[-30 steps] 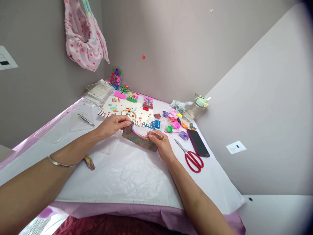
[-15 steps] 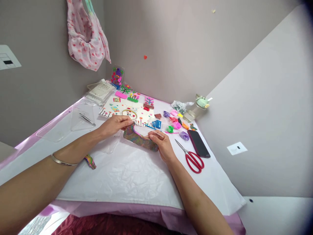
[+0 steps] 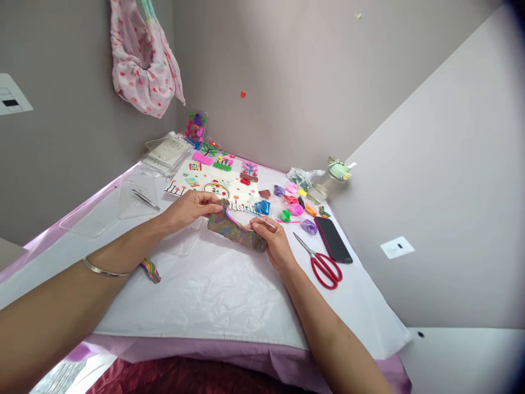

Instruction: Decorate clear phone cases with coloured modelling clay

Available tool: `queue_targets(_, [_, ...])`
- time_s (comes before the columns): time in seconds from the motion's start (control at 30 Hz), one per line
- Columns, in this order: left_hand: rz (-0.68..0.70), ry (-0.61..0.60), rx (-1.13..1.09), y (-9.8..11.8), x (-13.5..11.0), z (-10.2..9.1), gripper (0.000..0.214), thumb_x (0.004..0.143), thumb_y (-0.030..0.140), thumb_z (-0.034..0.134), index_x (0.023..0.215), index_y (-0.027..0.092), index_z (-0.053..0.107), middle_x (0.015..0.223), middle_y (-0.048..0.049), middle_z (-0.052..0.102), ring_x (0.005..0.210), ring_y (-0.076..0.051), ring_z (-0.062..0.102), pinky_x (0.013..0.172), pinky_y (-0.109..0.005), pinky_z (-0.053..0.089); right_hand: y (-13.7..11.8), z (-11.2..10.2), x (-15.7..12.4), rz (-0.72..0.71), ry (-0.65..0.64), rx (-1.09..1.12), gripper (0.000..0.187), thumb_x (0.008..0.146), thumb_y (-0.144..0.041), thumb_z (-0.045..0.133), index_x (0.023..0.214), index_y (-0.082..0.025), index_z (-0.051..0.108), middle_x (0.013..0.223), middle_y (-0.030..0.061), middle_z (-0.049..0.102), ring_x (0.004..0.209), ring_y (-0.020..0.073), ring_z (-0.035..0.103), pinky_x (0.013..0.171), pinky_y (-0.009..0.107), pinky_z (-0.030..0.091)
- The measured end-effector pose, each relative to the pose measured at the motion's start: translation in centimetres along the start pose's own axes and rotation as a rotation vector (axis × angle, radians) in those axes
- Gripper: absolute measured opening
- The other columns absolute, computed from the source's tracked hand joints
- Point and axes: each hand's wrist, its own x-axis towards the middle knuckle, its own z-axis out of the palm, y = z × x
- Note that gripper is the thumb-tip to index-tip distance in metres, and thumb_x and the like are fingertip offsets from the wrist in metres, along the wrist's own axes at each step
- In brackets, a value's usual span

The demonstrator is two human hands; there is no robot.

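Observation:
A flat slab of mixed-colour clay [image 3: 233, 232] with a pink edge is held just above the white table sheet [image 3: 213, 295]. My left hand [image 3: 192, 208] pinches its far left end. My right hand [image 3: 273, 238] grips the slab's right end and also holds a thin stick-like tool [image 3: 262, 220] between its fingers. A metal bangle [image 3: 98, 271] sits on my left forearm.
Red scissors [image 3: 324, 265] and a dark phone [image 3: 333, 238] lie right of my hands. Coloured clay lumps [image 3: 293, 205], decorated cards [image 3: 217, 186], clear plastic trays [image 3: 135, 200] and a bottle [image 3: 328, 183] sit behind. A small striped clay piece [image 3: 151, 271] lies left.
The clay slab has been lifted and folded slightly, its left end raised between my hands. Both hands stay in nearly the same place.

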Motion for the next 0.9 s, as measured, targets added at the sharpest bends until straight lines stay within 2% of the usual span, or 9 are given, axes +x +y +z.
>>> queue_targets(0.27, [-0.027, -0.069, -0.003, 0.77, -0.56, -0.27, 0.043, 0.084, 0.062, 0.062, 0.078, 0.019, 0.066, 0.078, -0.0017, 0.064, 0.075, -0.017, 0.059, 0.07, -0.03, 0.05, -0.17, -0.06, -0.14, -0.016, 0.019, -0.013, 0.022, 0.069, -0.04, 0.084, 0.081, -0.025, 0.074, 0.08, 0.0008, 0.077, 0.085, 0.0237, 0.07, 0.079, 0.033, 0.05])
queue_targets(0.47, [-0.006, -0.113, 0.018, 0.54, -0.37, -0.52, 0.031, 0.077, 0.049, 0.073, 0.074, 0.019, 0.066, 0.071, 0.0024, 0.06, 0.069, -0.014, 0.057, 0.067, -0.026, 0.048, -0.08, -0.06, -0.09, -0.021, 0.019, -0.023, 0.022, 0.069, -0.041, 0.083, 0.081, -0.024, 0.073, 0.081, 0.0007, 0.077, 0.084, 0.0232, 0.069, 0.078, 0.033, 0.05])
queue_targets(0.67, [-0.002, -0.156, 0.004, 0.43, -0.34, -0.75, 0.03, 0.085, 0.049, 0.063, 0.094, 0.021, 0.071, 0.094, -0.0022, 0.072, 0.087, -0.019, 0.065, 0.078, -0.031, 0.051, 0.0, -0.16, 0.03, -0.037, 0.027, -0.028, 0.022, 0.07, -0.041, 0.082, 0.08, -0.024, 0.073, 0.082, 0.0005, 0.076, 0.083, 0.0214, 0.067, 0.078, 0.031, 0.049])
queue_targets(0.8, [0.016, -0.165, 0.028, 0.26, -0.25, -0.74, 0.026, 0.076, 0.04, 0.074, 0.093, 0.021, 0.071, 0.084, 0.0003, 0.068, 0.078, -0.017, 0.062, 0.071, -0.027, 0.047, 0.0, -0.14, 0.0, -0.033, 0.028, -0.034, 0.023, 0.07, -0.041, 0.082, 0.081, -0.024, 0.073, 0.08, 0.0008, 0.076, 0.083, 0.0223, 0.068, 0.077, 0.032, 0.049])
queue_targets(0.9, [0.03, -0.169, 0.036, 0.31, -0.24, -0.92, 0.026, 0.072, 0.035, 0.076, 0.094, 0.022, 0.071, 0.08, 0.0014, 0.064, 0.077, -0.016, 0.059, 0.071, -0.027, 0.045, -0.02, -0.13, -0.03, -0.035, 0.021, -0.035, 0.022, 0.07, -0.041, 0.082, 0.081, -0.023, 0.073, 0.08, 0.0004, 0.076, 0.082, 0.0216, 0.067, 0.077, 0.031, 0.048])
